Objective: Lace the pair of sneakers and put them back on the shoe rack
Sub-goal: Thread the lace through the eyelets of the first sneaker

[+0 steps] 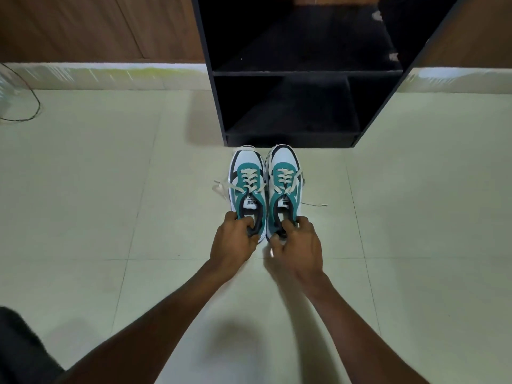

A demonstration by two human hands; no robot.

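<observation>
Two sneakers sit side by side on the tile floor (83, 189), toes aimed at the black shoe rack (291, 134) & nearly touching its base. Left sneaker (246, 178) & right sneaker (285, 176) are white w/ teal panels & black trim, pressed against each other along the inner sides. Each tongue has a white label w/ black writing, seen upside down from your side; it looks like "PUMA" but the print is small, so don't rely on it.

Cream laces are threaded through both. Loose lace ends (221, 188) spill left of the left sneaker, & a thin lace tip (315, 204) trails onto the floor right of the right sneaker.

Your left hand (235, 242) grips the heel collar of the left sneaker, fingers curled into the opening, thumb outside. Your right hand (297, 245) does the same on the right sneaker's heel, fingers hooked in, slightly blurred.

Rack shelves are dark & look bare; lower compartment is straight ahead of the toes w/ nothing between. A thin black cable (30, 106) loops on the floor far left, well apart. Wood-panel wall (83, 26) behind, w/ pale skirting along its foot.
</observation>
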